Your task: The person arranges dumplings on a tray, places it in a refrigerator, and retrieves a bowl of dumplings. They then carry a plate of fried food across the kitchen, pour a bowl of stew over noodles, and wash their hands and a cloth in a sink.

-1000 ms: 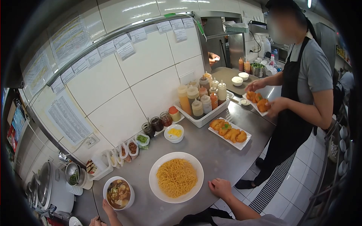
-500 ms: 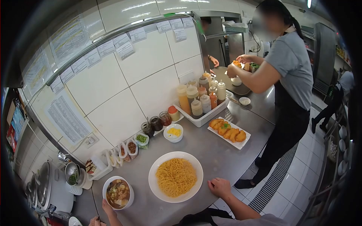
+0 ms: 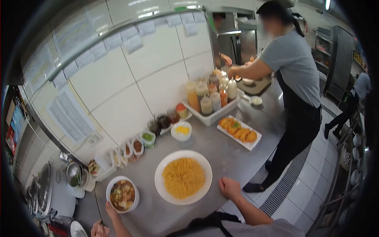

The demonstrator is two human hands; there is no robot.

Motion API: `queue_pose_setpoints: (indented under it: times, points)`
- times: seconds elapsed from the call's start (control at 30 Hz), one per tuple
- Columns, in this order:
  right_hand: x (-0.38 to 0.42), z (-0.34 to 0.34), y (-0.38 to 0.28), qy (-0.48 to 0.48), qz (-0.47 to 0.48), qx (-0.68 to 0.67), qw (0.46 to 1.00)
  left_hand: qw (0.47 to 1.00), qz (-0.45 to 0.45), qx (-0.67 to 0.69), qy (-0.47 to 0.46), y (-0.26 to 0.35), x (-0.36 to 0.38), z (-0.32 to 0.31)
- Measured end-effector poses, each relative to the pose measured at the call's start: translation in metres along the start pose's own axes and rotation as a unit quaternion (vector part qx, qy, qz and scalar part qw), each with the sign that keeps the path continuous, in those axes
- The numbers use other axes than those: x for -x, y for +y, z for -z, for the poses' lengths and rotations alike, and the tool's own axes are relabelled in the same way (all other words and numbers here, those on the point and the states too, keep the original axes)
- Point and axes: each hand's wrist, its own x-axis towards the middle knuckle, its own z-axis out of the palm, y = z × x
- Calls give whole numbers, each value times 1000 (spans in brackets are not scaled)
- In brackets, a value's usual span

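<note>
My left hand (image 3: 113, 210) grips the lower side of a white bowl of soup (image 3: 133, 203), its fingers partly hidden by the bowl. The brown broth (image 3: 122, 195) holds chunky pieces. To the right is a wide white plate (image 3: 159, 179) heaped with thin yellow noodles (image 3: 184, 177). My right hand (image 3: 230, 187) rests at the counter's near edge, fingers curled in with nothing showing in them. Beyond the noodles stands a small white bowl (image 3: 181, 137) of yellow bits. A white rectangular plate (image 3: 252, 146) carries golden fried pieces (image 3: 237, 129).
Another person's hand (image 3: 100, 229) is low at left. A co-worker (image 3: 296, 71) leans over a tray (image 3: 258, 87) at back right. A white basket (image 3: 211, 119) holds squeeze bottles. Sauce jars (image 3: 164, 121) and bagged toppings (image 3: 138, 146) line the wall. A large cooker (image 3: 59, 193) stands left.
The co-worker has leaned farther in over the tray, hands lower. The other hand at lower left has risen slightly into view. My hands stay at the bowl and counter edge.
</note>
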Motion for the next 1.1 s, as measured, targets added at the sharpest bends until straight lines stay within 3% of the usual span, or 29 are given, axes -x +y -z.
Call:
queue_pose_setpoints:
  times: [0.07,0.1,0.13,0.2,0.27,0.4,0.47,0.5,0.57,0.63,0.7,0.73,0.8,0.93,1.0,1.03,1.07,1.1]
  points:
    - [-9,-6,5,0,-79,-75,994,1000,-1,-17,-18,-11,-12,12]
    - [-18,-12,13,27,-70,-171,982,1000,10,-23,-8,-9,-10,12]
    - [-29,-4,11,-60,-146,-311,937,999,7,-30,-11,0,-5,4]
    - [-47,-2,0,-170,-274,-416,850,999,32,-28,11,5,-2,-2]
    - [-52,-15,-11,-201,-221,-375,877,999,38,0,5,-1,-5,6]
    - [-50,-28,-36,-244,-218,-348,879,999,35,-25,22,-8,-13,12]
    - [-46,-61,-12,-140,-119,-299,936,999,35,-24,30,-4,-9,6]
    - [-44,-59,-10,-144,-118,-297,936,999,42,3,22,0,-5,2]
    - [-44,-57,-11,-118,-28,-254,960,997,62,50,24,2,-1,-3]
    - [-45,-83,8,-37,11,-266,963,997,47,38,43,-5,-6,4]
    - [-47,-44,-31,-136,-149,-351,914,996,41,3,76,3,0,-4]
    - [-49,-38,-40,-146,-140,-354,913,996,35,-10,82,6,2,-6]
    - [-50,-28,-45,-195,-220,-339,894,996,36,1,84,4,1,-7]
    - [-46,-39,-34,-178,-195,-326,908,998,38,11,55,0,0,-3]
    - [-40,-54,-24,-149,-37,-210,965,999,33,20,22,-11,-5,14]
    - [-36,-59,-20,-205,-7,-110,972,999,-27,-45,-5,-30,-16,28]
    - [-35,-56,-32,-179,-23,-147,972,999,19,-24,-10,-29,-23,21]
    - [-35,-70,-27,-190,-58,-153,968,994,-31,-90,-45,-23,-23,16]
